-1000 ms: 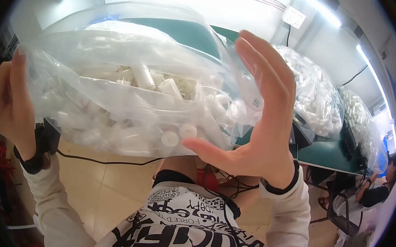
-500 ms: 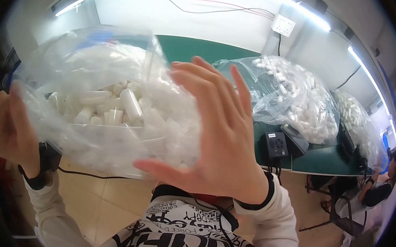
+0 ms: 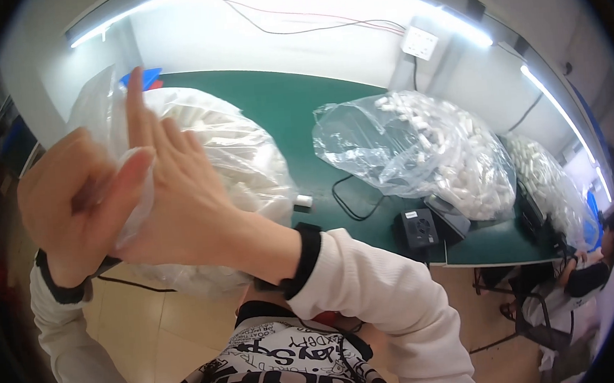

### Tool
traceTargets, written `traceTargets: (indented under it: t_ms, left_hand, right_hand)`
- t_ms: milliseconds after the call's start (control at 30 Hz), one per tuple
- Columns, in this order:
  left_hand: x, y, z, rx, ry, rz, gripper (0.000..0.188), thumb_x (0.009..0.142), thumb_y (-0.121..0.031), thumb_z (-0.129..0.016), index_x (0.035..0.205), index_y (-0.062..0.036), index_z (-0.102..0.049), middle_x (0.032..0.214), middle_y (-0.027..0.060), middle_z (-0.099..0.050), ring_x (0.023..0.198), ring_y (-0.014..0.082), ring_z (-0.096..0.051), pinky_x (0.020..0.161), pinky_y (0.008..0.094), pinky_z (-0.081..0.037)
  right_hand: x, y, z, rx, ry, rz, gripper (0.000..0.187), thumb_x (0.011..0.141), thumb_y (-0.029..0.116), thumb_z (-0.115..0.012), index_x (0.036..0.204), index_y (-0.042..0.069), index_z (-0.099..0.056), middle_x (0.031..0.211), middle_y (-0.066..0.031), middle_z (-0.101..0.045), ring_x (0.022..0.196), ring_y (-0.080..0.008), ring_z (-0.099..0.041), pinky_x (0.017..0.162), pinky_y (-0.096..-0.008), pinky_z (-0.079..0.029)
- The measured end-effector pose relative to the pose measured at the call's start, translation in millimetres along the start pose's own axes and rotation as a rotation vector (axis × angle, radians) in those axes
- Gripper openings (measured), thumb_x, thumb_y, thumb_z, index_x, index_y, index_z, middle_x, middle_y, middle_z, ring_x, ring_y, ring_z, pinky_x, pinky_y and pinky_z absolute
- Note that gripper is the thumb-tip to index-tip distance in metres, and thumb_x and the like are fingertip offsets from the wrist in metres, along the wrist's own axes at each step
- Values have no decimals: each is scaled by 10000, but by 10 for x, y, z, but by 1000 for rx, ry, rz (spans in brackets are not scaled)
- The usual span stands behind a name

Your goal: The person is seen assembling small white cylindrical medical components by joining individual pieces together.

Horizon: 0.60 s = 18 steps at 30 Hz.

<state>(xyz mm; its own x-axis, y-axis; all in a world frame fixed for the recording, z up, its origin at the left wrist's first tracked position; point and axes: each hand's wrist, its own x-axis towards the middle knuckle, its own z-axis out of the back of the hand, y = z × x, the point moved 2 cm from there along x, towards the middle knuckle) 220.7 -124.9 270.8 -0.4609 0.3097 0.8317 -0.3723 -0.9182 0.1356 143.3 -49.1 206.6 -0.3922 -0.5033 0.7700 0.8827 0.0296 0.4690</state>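
Note:
A large clear plastic bag (image 3: 247,146) full of white pieces bulges in front of me at the left. Its mouth is bunched together at the upper left. My left hand (image 3: 69,197) is closed around the gathered plastic, fingers curled and thumb pointing up. Crossing over from the right, my right hand (image 3: 179,200) lies against the bunched plastic beside the left hand, its fingers stretched out. Part of the bag's neck is hidden behind both hands.
Another clear bag of white cylinders (image 3: 454,153) lies on the green table (image 3: 272,101), with a third bag (image 3: 544,175) beyond. Before them sit a black box with a fan (image 3: 420,228) and a cable (image 3: 343,203). A small white piece (image 3: 303,202) lies near my bag. A person (image 3: 584,279) sits far right.
The bag's mouth, wide with white cylinders showing, is now gathered together. My right hand has swung left across the bag to meet the left hand, which has moved slightly right.

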Motion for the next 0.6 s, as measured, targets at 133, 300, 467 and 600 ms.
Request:
traceTargets:
  t_ms: [133,300,467,600]
  left_hand:
    - [112,-159,-136,-69,78,-139,264,722,-48,-693,607,-36,-456,528,57,-379,435,151,-355,415,251,-248]
    - [147,-269,-43,-125,124,-187,216,742,37,-632,630,-21,-457,551,64,-400,469,158,-370,440,262,-266]
    - [146,-229,-27,-201,172,-190,149,697,57,-598,665,-22,-476,590,71,-439,487,158,-391,456,244,-290]
    - [-22,-102,163,-267,294,-160,183,691,-108,-590,799,14,-505,710,105,-486,618,195,-441,588,301,-363]
  right_hand:
    - [-40,-56,-80,78,-8,4,884,504,284,-687,1208,-105,-320,1039,-160,-501,931,-288,-460,812,-359,-346]
    - [-102,-13,-137,182,-103,27,414,533,205,-658,878,9,-543,795,-100,-585,823,-275,-558,738,-341,-399]
    - [-84,-56,-15,84,-57,48,348,555,133,-648,857,4,-534,719,-101,-595,742,-292,-599,683,-364,-440]
    - [-133,-147,85,-19,-33,65,313,540,92,-661,803,14,-510,712,-110,-594,682,-310,-603,606,-383,-461]
